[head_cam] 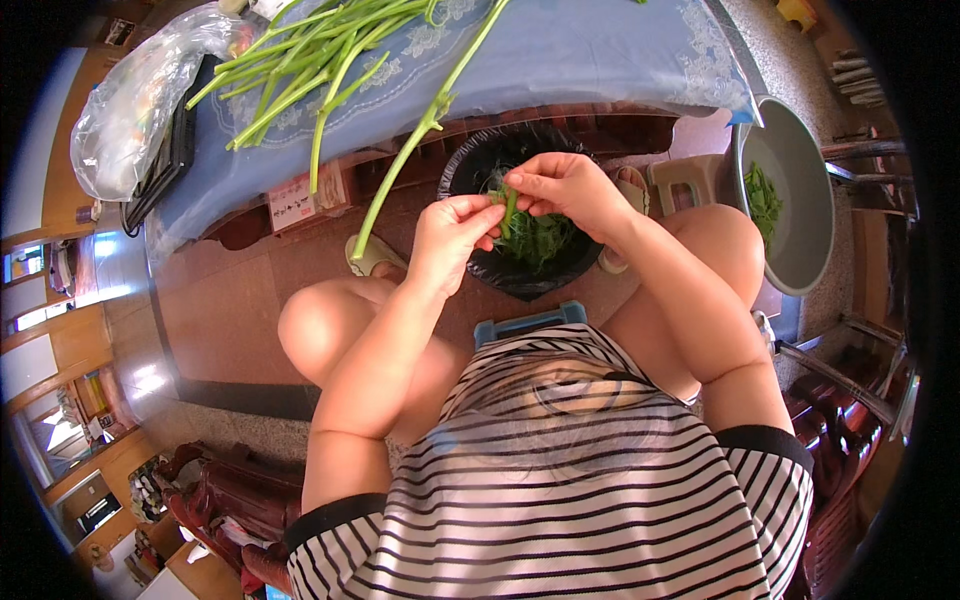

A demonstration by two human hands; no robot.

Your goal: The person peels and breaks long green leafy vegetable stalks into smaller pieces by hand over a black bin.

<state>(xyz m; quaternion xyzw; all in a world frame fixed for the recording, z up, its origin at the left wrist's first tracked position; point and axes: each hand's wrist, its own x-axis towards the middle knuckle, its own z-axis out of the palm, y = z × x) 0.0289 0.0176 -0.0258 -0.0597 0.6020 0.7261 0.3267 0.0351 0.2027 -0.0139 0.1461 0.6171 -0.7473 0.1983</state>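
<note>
My left hand pinches a short green stem piece between thumb and fingers. The fingertips of my right hand close on the same piece near its upper end. Both hands are above a bin lined with a black plastic bag. Stringy green peelings and leafy scraps lie inside this bin, partly hidden by my hands. Long green vegetable stems are heaped on the table at the upper left. One long stem lies apart from the heap and reaches past the table edge.
A blue patterned cloth under clear plastic covers the table. On its left sits a clear plastic bag. At right stands a grey basin with green leaves in it. A blue stool is beneath me. Dark wooden chairs stand behind.
</note>
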